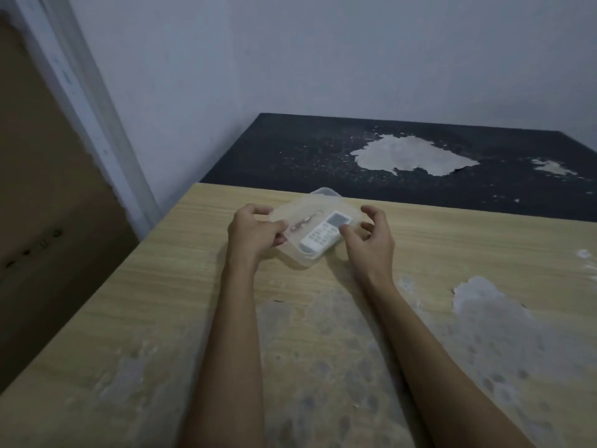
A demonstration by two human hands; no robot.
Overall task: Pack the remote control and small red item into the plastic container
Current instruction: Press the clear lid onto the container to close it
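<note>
A clear plastic container [323,194] rests on the wooden table [452,240], near its far edge. Inside it lies a white remote control [323,236] with its screen end pointing away from me. Beside the remote, to its left, lies a small reddish item [298,224] with a thin ring or chain attached. A clear lid seems to cover the container, though blur makes that uncertain. My left hand [253,232] grips the container's left edge with thumb on top. My right hand [371,237] holds the right side, fingers curled, thumb pressing near the remote's screen.
The wooden tabletop has worn, peeling pale patches [484,305] in the foreground and at the right. Behind it stands a dark table [323,150] with flaked white spots. A white wall is at the back, a door frame [80,92] at the left.
</note>
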